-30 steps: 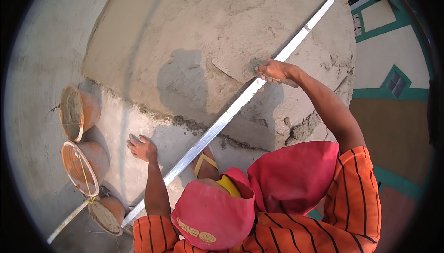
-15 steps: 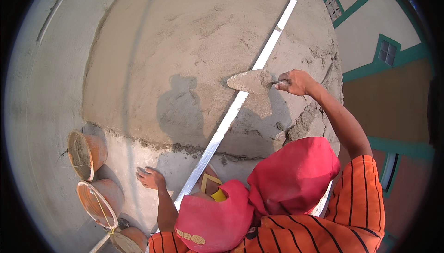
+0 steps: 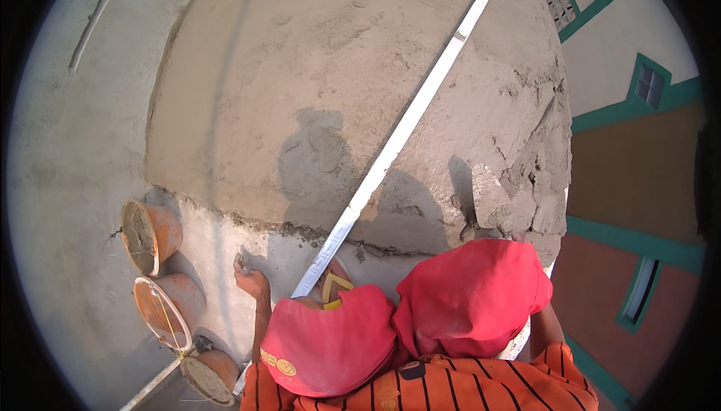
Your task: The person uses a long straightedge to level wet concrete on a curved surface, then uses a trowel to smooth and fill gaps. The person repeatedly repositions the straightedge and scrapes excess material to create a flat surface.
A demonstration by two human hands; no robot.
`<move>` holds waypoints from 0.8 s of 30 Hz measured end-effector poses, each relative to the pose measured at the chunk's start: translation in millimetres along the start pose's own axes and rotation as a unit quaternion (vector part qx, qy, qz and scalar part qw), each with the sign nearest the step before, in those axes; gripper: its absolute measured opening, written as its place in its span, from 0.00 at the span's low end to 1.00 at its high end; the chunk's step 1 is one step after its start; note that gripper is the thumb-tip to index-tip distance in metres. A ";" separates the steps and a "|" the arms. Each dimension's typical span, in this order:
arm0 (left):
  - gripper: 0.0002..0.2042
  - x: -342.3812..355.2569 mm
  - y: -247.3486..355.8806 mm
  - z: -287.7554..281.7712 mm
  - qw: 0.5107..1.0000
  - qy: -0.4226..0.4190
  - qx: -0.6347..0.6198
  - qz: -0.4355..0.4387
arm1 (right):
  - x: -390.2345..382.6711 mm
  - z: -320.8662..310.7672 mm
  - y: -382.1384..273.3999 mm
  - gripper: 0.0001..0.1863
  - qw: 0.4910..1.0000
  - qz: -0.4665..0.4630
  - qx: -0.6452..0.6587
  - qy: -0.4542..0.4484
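Observation:
My right hand is nearly all hidden behind red cloth, with its forearm [image 3: 546,328] showing below. From there a mortar-coated trowel [image 3: 490,195] sticks up, its blade against the rough right part of the wet mortar surface [image 3: 248,103]; the handle is out of sight. A long, pale metal straightedge [image 3: 409,122] lies slantwise across the mortar, touched by neither hand that I can see. Left of its lower end, my left hand [image 3: 253,281] is over the bare grey strip, fingers curled in. Something greyish shows at the fingertips, too small to name.
Two orange buckets [image 3: 167,232] lie tipped at the left, and another bucket [image 3: 212,376] with grey mix stands below them. Red cloth [image 3: 473,298] covers much of the lower middle. A sandalled foot [image 3: 336,283] shows beside the straightedge. Green-trimmed building walls [image 3: 635,163] rise at the right.
The trowel has come off the straightedge and moved down and right. My right hand has gone behind the red cloth. My left hand's spread fingers have curled in.

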State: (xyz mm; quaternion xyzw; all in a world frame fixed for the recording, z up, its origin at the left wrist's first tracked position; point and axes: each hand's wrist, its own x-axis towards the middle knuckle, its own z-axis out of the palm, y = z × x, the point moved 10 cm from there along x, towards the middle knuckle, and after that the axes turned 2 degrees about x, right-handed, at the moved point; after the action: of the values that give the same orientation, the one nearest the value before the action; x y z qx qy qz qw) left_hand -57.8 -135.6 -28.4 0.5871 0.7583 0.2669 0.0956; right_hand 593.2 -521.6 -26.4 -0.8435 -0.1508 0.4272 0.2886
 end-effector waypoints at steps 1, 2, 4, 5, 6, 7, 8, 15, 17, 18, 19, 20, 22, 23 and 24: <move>0.26 -5.7 5.2 7.1 0.997 -0.050 -0.039 -0.043 | -6.1 13.4 8.8 0.20 1.000 0.004 -0.008 -0.021; 0.25 -6.6 10.3 16.3 0.988 -0.104 -0.076 -0.081 | -13.1 26.5 7.8 0.20 0.999 0.001 -0.017 -0.043; 0.24 0.2 -43.8 44.0 0.970 -0.150 -0.161 -0.103 | -30.4 47.7 -9.6 0.21 0.995 -0.035 -0.037 -0.081; 0.27 2.3 -96.5 60.4 0.950 -0.208 -0.186 -0.144 | -28.9 62.6 -20.2 0.21 0.991 -0.062 -0.048 -0.106; 0.27 0.8 -87.0 64.8 0.959 -0.200 -0.159 -0.124 | -29.1 72.8 -34.3 0.21 0.988 -0.082 -0.064 -0.117; 0.27 -5.6 -35.7 52.3 0.981 -0.150 -0.098 -0.071 | -27.0 82.3 -43.1 0.21 0.984 -0.102 -0.073 -0.123; 0.28 -13.6 5.7 34.8 0.992 -0.108 -0.057 -0.041 | -18.9 93.3 -58.6 0.22 0.980 -0.129 -0.079 -0.128; 0.31 -36.8 102.5 54.6 0.990 -0.118 -0.002 0.077 | -14.6 103.5 -59.1 0.23 0.972 -0.225 -0.033 -0.056; 0.32 -40.0 111.7 56.7 0.987 -0.133 -0.001 0.093 | -30.6 80.2 -53.7 0.21 0.979 -0.200 -0.026 -0.009; 0.33 -38.3 112.7 54.8 0.986 -0.137 0.001 0.095 | -47.0 61.1 -49.0 0.20 0.983 -0.182 -0.030 0.026; 0.34 -32.6 109.0 45.6 0.988 -0.127 0.006 0.089 | -59.4 36.5 -41.2 0.19 0.991 -0.084 -0.055 0.085; 0.34 -28.7 110.2 41.4 0.990 -0.116 0.003 0.081 | -69.4 12.2 -14.3 0.17 0.980 -0.090 -0.050 0.173; 0.36 -18.8 108.5 29.1 0.993 -0.102 0.001 0.059 | -107.4 -36.0 14.0 0.20 0.929 -0.086 -0.160 0.322; 0.37 -14.3 109.8 29.2 0.991 -0.125 -0.005 0.056 | -121.2 -47.0 52.5 0.26 0.922 0.005 -0.205 0.328; 0.46 -4.9 107.2 41.4 0.976 -0.201 0.037 0.071 | -132.0 -46.6 104.0 0.30 0.939 0.064 -0.193 0.279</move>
State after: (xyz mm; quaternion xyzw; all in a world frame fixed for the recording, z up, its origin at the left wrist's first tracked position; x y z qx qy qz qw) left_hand 52.6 -110.1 -8.5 0.6842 0.6893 0.1216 0.2048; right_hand 553.8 -686.4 15.1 -0.9762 -0.0893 0.1552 0.1225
